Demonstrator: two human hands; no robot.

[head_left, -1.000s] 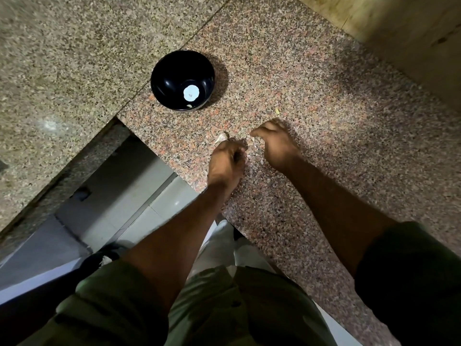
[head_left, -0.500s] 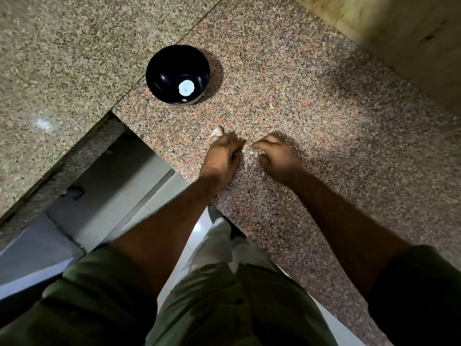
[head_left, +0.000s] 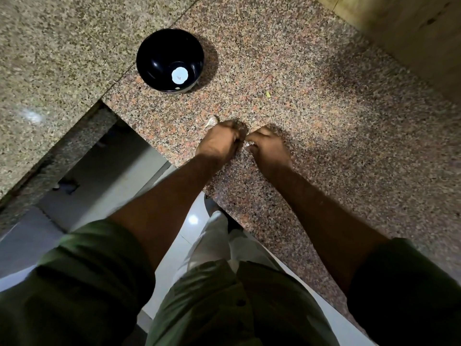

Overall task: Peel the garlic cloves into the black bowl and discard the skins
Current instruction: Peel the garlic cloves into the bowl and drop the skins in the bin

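Observation:
The black bowl (head_left: 170, 60) stands on the granite counter (head_left: 311, 101), up and to the left of my hands; a white round spot shows in its bottom. My left hand (head_left: 219, 142) and my right hand (head_left: 268, 146) meet fingertip to fingertip low over the counter. Between them they pinch a small pale garlic piece (head_left: 247, 144), mostly hidden by the fingers. A whitish garlic clove or skin (head_left: 211, 121) lies on the counter just beyond my left hand.
A small yellowish scrap (head_left: 268, 94) lies on the counter beyond my right hand. The counter's edge runs diagonally under my forearms, with a pale tiled floor (head_left: 119, 176) below. A second granite slab (head_left: 62, 46) lies to the left, a tan wall (head_left: 411, 33) at upper right.
My two hands have drawn closer together, fingertips now meeting on the garlic piece. The view has shifted slightly; the bowl has not moved on the counter.

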